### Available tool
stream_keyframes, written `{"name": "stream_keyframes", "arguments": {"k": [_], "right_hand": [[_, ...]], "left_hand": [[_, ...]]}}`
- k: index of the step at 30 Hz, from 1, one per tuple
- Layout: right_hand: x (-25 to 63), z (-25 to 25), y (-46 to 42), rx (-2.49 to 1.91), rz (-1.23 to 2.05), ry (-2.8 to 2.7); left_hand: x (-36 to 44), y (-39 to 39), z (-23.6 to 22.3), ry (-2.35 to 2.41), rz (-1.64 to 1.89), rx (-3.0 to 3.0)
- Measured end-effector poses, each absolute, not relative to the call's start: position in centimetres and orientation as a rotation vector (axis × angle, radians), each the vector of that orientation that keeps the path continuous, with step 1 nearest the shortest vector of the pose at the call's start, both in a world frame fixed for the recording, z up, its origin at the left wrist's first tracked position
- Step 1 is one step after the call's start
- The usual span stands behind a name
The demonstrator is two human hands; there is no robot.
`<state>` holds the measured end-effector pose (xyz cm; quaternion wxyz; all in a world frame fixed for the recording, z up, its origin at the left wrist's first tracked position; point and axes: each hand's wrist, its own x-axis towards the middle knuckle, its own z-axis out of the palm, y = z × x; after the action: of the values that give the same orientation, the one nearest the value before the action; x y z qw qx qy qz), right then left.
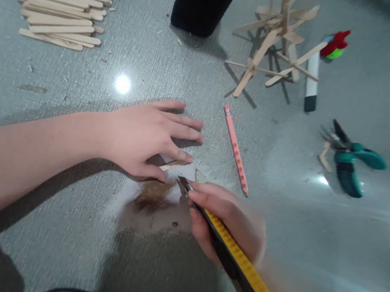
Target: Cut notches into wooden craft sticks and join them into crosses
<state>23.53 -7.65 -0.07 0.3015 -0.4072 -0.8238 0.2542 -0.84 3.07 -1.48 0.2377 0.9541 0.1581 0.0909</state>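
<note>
Left hand [142, 132], spread, has a pale wooden stick [171, 166] between thumb and forefinger on the grey tabletop [71, 240], grip unclear; right hand [239, 209] clasps a yellow-and-black utility knife [252, 274]. Light, thumb-clear strokes seem safest.

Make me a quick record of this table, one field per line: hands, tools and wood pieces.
Left hand: spread, next to a small wooden piece
Right hand: grips yellow-and-black utility knife, blade exposed
Pencil: pink, right of left hand
Pliers: green-handled, handles apart, far right
Loose sticks: stacked, upper left
Stick structure: crossed sticks, left of white marker
</note>
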Motion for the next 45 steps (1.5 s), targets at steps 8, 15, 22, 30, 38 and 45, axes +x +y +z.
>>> {"name": "stream_keyframes", "arguments": {"k": [8,15,22,30,38,45], "right_hand": [[23.0,-0.9,-6.6,-1.097,0.708,-2.162],[22.9,-0.9,-6.8,-1.12,0.675,-2.184],[22.1,-0.4,-7.0,-1.148,0.699,-2.171],[22.2,-0.4,-7.3,-1.078,0.757,-2.153],[23.7,-1.4,-8.1,-1.075,0.632,-2.05],[26.2,-2.2,-9.4,-1.19,0.5,-1.882]], "left_hand": [[-0.8,3.1,-1.6,0.426,0.208,2.614],[-0.6,3.0,-1.8,0.418,0.265,2.626],[-0.5,2.9,-1.9,0.426,0.241,2.62],[-0.5,3.0,-1.8,0.476,0.18,2.576],[-0.8,3.1,-2.0,0.438,0.26,2.617],[-0.7,2.4,-0.9,0.608,0.289,2.656]]}}
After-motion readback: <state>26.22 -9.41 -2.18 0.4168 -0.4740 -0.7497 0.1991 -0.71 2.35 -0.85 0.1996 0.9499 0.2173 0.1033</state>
